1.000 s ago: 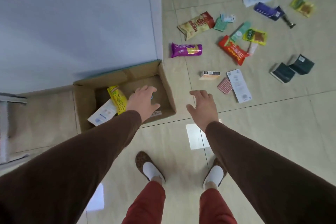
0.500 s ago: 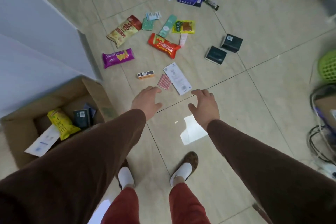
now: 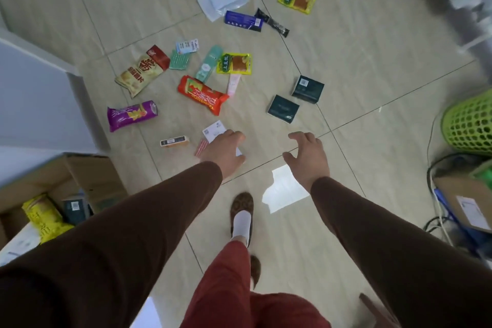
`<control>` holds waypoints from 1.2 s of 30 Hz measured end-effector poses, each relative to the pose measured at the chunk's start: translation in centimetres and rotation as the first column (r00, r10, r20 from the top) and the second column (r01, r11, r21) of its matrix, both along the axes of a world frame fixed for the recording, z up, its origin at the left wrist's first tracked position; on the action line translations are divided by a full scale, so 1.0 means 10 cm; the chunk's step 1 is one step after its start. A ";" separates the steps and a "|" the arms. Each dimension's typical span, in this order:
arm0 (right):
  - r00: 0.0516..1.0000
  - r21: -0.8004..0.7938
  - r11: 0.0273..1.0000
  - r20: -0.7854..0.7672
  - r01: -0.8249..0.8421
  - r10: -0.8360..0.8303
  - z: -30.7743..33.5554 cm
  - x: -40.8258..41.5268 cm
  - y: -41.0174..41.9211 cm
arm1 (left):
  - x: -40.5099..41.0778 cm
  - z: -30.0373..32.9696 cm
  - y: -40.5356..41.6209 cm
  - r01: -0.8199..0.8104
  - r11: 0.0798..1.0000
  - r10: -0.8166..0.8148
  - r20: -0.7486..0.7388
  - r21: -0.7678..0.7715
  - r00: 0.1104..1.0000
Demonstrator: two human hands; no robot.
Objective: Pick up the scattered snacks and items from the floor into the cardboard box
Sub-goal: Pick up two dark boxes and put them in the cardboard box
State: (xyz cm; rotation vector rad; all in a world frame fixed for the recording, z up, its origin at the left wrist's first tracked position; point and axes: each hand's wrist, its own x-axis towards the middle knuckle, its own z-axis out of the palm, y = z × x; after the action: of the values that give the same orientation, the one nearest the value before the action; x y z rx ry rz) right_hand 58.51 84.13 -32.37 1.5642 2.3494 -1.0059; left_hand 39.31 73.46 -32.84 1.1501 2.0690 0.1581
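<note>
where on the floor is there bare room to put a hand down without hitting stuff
Bare tile lies right of the two dark green boxes, up to the green basket, and between the right hand and those boxes. It is crowded ahead of the left hand: white card, orange packet, purple packet and more lie close together.

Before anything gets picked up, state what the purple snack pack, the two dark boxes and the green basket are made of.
Purple snack pack: glossy plastic film, crimped ends. Dark boxes: matte printed card, probably; sharp folded edges. Green basket: moulded plastic lattice.
</note>
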 end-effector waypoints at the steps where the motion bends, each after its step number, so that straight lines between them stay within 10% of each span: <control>1: 1.000 0.000 1.000 0.002 -0.002 0.002 -0.03 -0.01 0.16 | 0.00 -0.02 0.16 0.006 1.000 -0.006 0.001 -0.002 1.000; 23: 0.958 -0.102 0.964 0.129 -0.244 0.256 -1.19 -0.26 3.15 | 0.22 -1.20 2.66 0.003 0.990 -0.008 -0.034 -0.144 0.999; 36: 0.873 -0.208 0.913 0.277 -0.352 0.400 -3.11 -0.65 3.92 | 0.07 -3.07 3.38 0.347 0.879 -0.392 -0.081 -0.328 0.916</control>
State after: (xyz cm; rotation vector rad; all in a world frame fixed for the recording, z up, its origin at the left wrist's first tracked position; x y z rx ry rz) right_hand 52.04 123.30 -63.51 1.0561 2.1761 -0.7577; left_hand 39.97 107.23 -63.51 1.3628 1.8654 -0.4333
